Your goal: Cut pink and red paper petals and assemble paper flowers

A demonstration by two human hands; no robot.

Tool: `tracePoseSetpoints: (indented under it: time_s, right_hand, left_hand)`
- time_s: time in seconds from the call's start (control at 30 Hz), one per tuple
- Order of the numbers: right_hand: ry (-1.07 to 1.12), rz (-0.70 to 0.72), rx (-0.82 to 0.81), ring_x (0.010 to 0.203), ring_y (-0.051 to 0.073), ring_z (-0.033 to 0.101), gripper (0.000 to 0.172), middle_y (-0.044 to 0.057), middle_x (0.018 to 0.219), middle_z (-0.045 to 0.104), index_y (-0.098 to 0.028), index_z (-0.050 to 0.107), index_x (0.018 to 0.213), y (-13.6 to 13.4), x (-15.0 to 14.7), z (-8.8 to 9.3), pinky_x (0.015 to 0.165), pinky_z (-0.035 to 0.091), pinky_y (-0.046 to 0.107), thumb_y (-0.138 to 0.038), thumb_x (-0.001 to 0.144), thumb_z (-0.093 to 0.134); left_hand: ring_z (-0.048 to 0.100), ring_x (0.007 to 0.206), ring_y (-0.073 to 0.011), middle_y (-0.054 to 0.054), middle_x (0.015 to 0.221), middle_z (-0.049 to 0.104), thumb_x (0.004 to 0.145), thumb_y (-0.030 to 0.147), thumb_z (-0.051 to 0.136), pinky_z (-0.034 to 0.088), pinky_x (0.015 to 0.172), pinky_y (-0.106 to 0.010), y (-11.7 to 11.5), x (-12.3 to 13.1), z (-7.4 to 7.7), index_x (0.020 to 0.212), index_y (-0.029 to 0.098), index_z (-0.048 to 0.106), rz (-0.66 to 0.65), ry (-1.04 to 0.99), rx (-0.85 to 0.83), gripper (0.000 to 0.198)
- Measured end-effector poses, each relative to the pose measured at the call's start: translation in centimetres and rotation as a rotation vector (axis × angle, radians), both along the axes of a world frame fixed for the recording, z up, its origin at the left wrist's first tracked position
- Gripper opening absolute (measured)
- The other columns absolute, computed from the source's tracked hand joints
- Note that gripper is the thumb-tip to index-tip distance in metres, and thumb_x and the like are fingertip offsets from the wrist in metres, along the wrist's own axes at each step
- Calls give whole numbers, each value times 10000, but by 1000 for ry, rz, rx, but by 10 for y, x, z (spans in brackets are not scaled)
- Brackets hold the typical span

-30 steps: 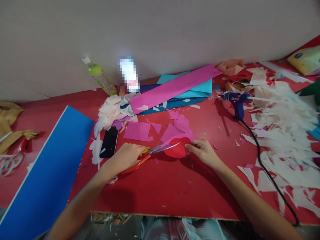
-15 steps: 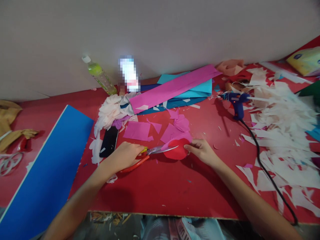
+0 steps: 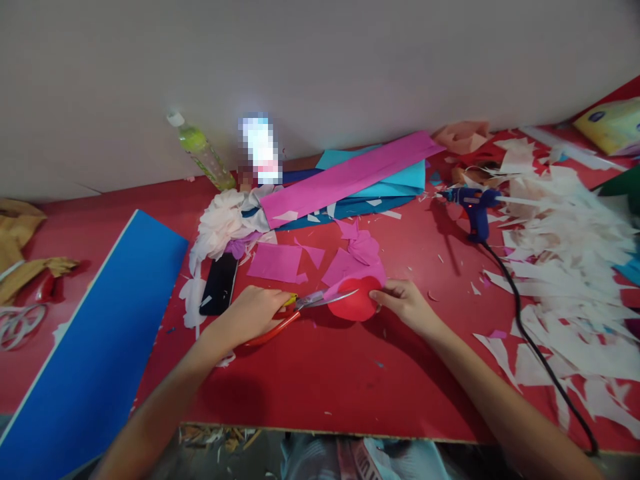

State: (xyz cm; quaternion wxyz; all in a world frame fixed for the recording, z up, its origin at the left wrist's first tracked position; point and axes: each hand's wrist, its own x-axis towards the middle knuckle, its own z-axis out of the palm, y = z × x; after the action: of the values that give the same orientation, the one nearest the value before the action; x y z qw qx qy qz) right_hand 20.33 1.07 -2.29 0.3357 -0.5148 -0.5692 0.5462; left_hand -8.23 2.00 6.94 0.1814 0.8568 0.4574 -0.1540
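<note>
My left hand point(image 3: 263, 308) is closed round the handles of a pair of scissors point(image 3: 316, 300), orange and yellow at the grips. The blades point right and lie at a red rounded template point(image 3: 354, 305) backed by pink paper point(image 3: 353, 283). Between thumb and fingers, my right hand point(image 3: 401, 301) pinches the right edge of the template and the pink paper. Just beyond the blades lie cut pink pieces point(image 3: 275, 261) and a scalloped pink shape point(image 3: 364, 247). Part of the pink sheet is hidden behind the red template.
A blue glue gun point(image 3: 473, 203) with a black cord point(image 3: 520, 313) stands right, beside white paper scraps point(image 3: 565, 253). Folded pink crepe paper point(image 3: 350, 177), a bottle point(image 3: 205, 153) and a lit phone point(image 3: 261, 148) are behind. At left lie a dark phone point(image 3: 219, 285) and blue board point(image 3: 107, 320).
Almost nothing differs. The whole view shifts slightly to the right; both hands keep their hold on the scissors and the red template with its pink paper.
</note>
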Motion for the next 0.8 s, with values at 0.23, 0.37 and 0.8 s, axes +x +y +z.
tracePoseSetpoints:
  time_s: [0.23, 0.37, 0.8]
  right_hand:
    - [118, -112, -63, 532, 133, 546, 316, 10, 550, 603, -151, 590, 586, -3, -6, -3, 540, 421, 251, -436, 717, 629]
    - [161, -155, -49, 529, 130, 544, 323, 10, 533, 596, -157, 589, 567, -6, -9, -7, 550, 425, 251, -433, 731, 631]
    - [146, -353, -6, 497, 122, 491, 360, 12, 519, 559, -166, 576, 566, -17, -17, -12, 476, 370, 237, -484, 720, 641]
  left_hand:
    - [665, 806, -221, -82, 903, 697, 899, 349, 410, 425, 647, -263, -4, 2, -10, 919, 183, 606, 55, -86, 35, 258]
    - [663, 805, -210, -82, 896, 695, 899, 356, 410, 430, 651, -255, -6, 5, -11, 936, 173, 605, 74, -96, 55, 270]
    - [641, 936, -235, -108, 1025, 662, 886, 249, 408, 474, 748, -303, -16, 22, -15, 1116, 161, 522, 168, -117, 23, 272]
